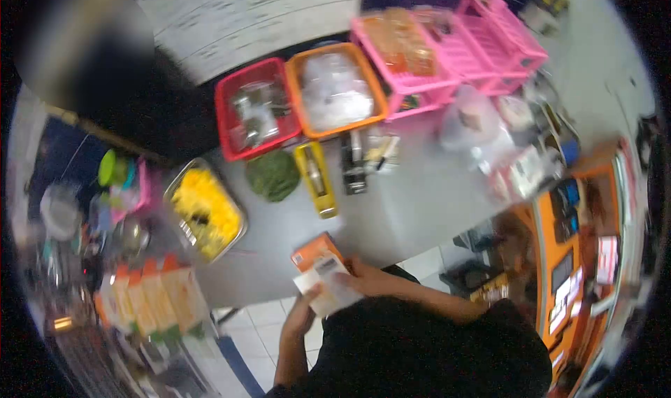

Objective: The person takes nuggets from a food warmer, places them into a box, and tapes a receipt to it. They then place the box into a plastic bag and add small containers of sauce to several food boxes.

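Observation:
In front of my body, at the near edge of the grey table, I hold a white packet [335,296] with a dark printed patch near its top. My left hand [302,314] pinches its lower left edge, thumb on top. From the right, my right hand [367,279] grips the other side, its fingers partly blurred. Just beyond the packet an orange box [312,251] shows at the table edge, partly covered by the packet. Further up lie a yellow tool [316,180], a black stapler-like object [354,164] and a bundle of green leaves [273,175].
A metal tray [241,231] of yellow food stands to the left. Red [222,122] and orange [384,108] baskets hold plastic bags at the back. Pink racks [419,84] and plastic bags [472,122] are at the right. Orange-and-white packs [150,296] sit lower left.

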A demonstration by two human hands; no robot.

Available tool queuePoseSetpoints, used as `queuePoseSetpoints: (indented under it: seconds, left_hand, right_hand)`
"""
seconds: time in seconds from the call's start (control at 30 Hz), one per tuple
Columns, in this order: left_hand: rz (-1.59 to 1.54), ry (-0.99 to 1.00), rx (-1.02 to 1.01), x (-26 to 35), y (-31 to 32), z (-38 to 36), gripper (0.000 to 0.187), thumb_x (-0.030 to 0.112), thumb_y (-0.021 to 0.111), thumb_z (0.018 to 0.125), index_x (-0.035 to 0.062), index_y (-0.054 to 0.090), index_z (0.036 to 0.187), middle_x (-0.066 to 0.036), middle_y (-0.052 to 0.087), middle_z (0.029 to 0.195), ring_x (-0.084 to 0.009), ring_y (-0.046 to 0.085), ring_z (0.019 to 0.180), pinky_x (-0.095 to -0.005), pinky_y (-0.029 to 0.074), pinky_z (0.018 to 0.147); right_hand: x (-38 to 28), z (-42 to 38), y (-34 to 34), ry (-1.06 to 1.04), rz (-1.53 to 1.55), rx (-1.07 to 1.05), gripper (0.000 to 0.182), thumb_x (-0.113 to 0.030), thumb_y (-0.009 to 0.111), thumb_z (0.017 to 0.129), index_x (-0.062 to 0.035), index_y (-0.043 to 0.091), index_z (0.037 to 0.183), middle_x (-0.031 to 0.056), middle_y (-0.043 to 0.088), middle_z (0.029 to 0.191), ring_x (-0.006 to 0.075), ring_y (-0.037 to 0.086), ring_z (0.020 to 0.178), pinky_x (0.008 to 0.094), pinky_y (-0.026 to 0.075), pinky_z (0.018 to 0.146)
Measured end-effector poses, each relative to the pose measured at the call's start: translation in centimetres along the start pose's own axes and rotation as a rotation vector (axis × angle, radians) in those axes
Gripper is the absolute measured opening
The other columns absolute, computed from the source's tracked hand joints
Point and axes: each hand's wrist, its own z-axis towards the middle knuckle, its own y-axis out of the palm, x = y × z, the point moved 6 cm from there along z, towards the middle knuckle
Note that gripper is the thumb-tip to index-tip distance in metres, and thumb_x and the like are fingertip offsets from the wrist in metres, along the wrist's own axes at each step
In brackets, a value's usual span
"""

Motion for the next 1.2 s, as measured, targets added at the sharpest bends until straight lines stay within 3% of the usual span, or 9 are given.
queuePoseSetpoints:
  seconds: [0.13, 0.3, 0.4, 0.57, 0.6, 0.73, 0.8, 0.93, 1.2]
  left_hand:
    - [0.429, -0.051, -0.270, -0.3, 10.8, 5.8, 0.066, 0.032, 0.065, 0.092, -0.0003, 0.036, 0.142, -0.013, 0.051, 0.134, -0.0231, 0.051, 0.121, -0.0385, 0.042, 0.103]
    - [0.277, -0.036, -0.315, 0.0, 22.6, 13.4, 0.056, 0.029, 0.064, 0.092, 0.0006, 0.042, 0.135, -0.011, 0.058, 0.121, -0.0182, 0.061, 0.104, -0.0320, 0.052, 0.086]
    - [0.340, -0.065, -0.221, 1.8, 26.1, 15.7, 0.052, 0.033, 0.061, 0.094, 0.0029, 0.046, 0.134, -0.006, 0.064, 0.111, -0.0189, 0.065, 0.098, -0.0328, 0.052, 0.085]
    - [0.389, -0.008, -0.338, 0.0, 24.1, 18.5, 0.067, 0.053, 0.048, 0.097, 0.0066, 0.037, 0.144, -0.010, 0.052, 0.135, -0.0264, 0.048, 0.128, -0.0471, 0.039, 0.099]
    - [0.379, 0.036, -0.134, 0.4, 22.8, 17.7, 0.069, 0.054, 0.046, 0.097, 0.0070, 0.034, 0.146, -0.011, 0.046, 0.141, -0.0275, 0.044, 0.131, -0.0502, 0.036, 0.101]
    - [0.272, 0.335, 0.301, 1.3, 17.0, 13.6, 0.076, 0.059, 0.046, 0.095, 0.0069, 0.031, 0.148, -0.013, 0.034, 0.151, -0.0327, 0.041, 0.133, -0.0542, 0.029, 0.107]
    - [0.234, 0.437, 0.423, 1.0, 16.4, 10.8, 0.080, 0.061, 0.049, 0.093, 0.0064, 0.031, 0.148, -0.015, 0.035, 0.151, -0.0342, 0.039, 0.134, -0.0531, 0.028, 0.109]
    - [0.099, 0.686, 0.807, -1.2, 17.0, 2.8, 0.074, 0.055, 0.053, 0.093, 0.0007, 0.039, 0.141, -0.019, 0.048, 0.138, -0.0326, 0.050, 0.123, -0.0504, 0.035, 0.104]
    - [0.038, 0.726, 0.934, -5.6, 25.4, 0.1, 0.045, 0.030, 0.058, 0.096, 0.0011, 0.050, 0.130, -0.015, 0.062, 0.113, -0.0234, 0.064, 0.091, -0.0326, 0.050, 0.080]
  right_hand:
    - [0.2, -8.8, -9.1, 0.136, 0.211, 0.308, 0.068, -0.039, 0.058, 0.096, 0.0088, 0.031, 0.135, 0.0217, 0.052, 0.126, 0.0261, 0.052, 0.119, 0.0390, 0.041, 0.103]
    - [1.0, -11.8, -19.0, 0.129, 0.524, 0.683, 0.064, -0.042, 0.057, 0.095, 0.0063, 0.039, 0.133, 0.0137, 0.056, 0.116, 0.0171, 0.054, 0.107, 0.0305, 0.046, 0.090]
    - [2.0, -12.8, -24.7, 0.081, 0.415, 0.811, 0.058, -0.050, 0.052, 0.096, 0.0022, 0.058, 0.120, 0.0148, 0.065, 0.107, 0.0203, 0.060, 0.102, 0.0335, 0.047, 0.087]
    - [-3.2, -20.3, -42.6, 0.013, -0.402, 1.414, 0.023, -0.024, 0.060, 0.088, -0.0023, 0.068, 0.090, 0.0171, 0.069, 0.083, 0.0292, 0.067, 0.081, 0.0408, 0.051, 0.073]
    - [-3.9, -20.0, -46.4, -0.050, -0.432, 1.427, 0.019, -0.020, 0.062, 0.085, -0.0023, 0.067, 0.089, 0.0197, 0.068, 0.085, 0.0344, 0.067, 0.082, 0.0458, 0.050, 0.073]
    - [1.2, -9.4, -55.7, 0.099, -0.964, 0.812, 0.019, -0.003, 0.059, 0.077, -0.0081, 0.066, 0.094, 0.0159, 0.069, 0.091, 0.0313, 0.067, 0.090, 0.0406, 0.053, 0.076]
    - [4.1, -5.5, -57.2, 0.299, -1.135, 0.540, 0.020, -0.011, 0.064, 0.076, -0.0133, 0.067, 0.095, 0.0122, 0.069, 0.099, 0.0308, 0.067, 0.096, 0.0448, 0.054, 0.077]
    - [2.6, -5.3, -55.5, 0.153, -1.545, 0.108, 0.034, -0.033, 0.075, 0.075, -0.0130, 0.069, 0.102, 0.0107, 0.070, 0.100, 0.0293, 0.067, 0.097, 0.0421, 0.055, 0.079]
    - [6.5, -3.5, -59.2, 0.037, -1.312, 0.107, 0.029, -0.034, 0.064, 0.084, -0.0070, 0.069, 0.093, 0.0157, 0.069, 0.097, 0.0344, 0.066, 0.094, 0.0475, 0.053, 0.080]
